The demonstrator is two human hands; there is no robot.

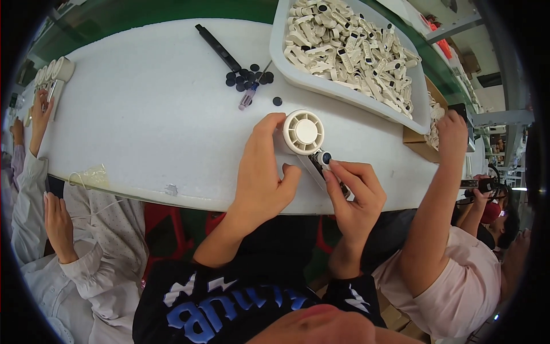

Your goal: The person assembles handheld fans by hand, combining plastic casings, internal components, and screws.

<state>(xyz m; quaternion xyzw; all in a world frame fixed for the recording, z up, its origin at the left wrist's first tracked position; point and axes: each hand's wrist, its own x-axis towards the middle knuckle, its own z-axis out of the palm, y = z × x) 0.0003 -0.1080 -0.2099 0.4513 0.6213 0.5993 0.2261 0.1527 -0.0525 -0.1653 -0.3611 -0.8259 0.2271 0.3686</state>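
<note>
White plastic fan, on the near side of the tub, is probably handling light and stiff, best held by its rim, where left grip is curving, closure unclear, while right grip is pinching a dark-faced disc.

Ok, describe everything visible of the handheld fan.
The handheld fan looks like off-white plastic: round head, spokes around a central disc, handle slanting down rightward with dark parts exposed. The left hand is at the head's left edge; the right hand touches a small dark-centred round piece by the handle's top. Whether the fan rests on the table is unclear.
</note>
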